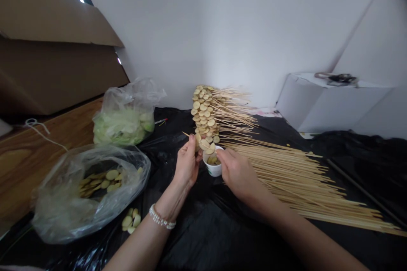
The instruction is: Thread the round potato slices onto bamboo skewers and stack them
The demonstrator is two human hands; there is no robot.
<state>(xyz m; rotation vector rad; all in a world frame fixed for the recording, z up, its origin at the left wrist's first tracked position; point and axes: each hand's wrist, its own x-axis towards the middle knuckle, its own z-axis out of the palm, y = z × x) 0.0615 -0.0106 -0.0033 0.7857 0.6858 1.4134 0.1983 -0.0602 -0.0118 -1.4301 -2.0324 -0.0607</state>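
Between my hands a thin wooden skewer carries several pale potato slices [208, 148]. My left hand [187, 161] pinches a slice near the skewer's pointed end, which sticks out to the left. The fingers of my right hand [237, 173] are closed on the other end of the skewer. Just below the slices, close to my right fingers, stands a white paper cup [214, 170] with slices in it. Behind my hands lies a tall pile of filled skewers [203, 112], their bare sticks pointing right.
Many bare skewers [299, 178] lie spread at the right on black plastic sheeting [193, 228]. At the left are an open clear bag [68, 203] of slices, loose slices [131, 220] and a bag of green vegetable [124, 125]. A white box [333, 101] stands back right.
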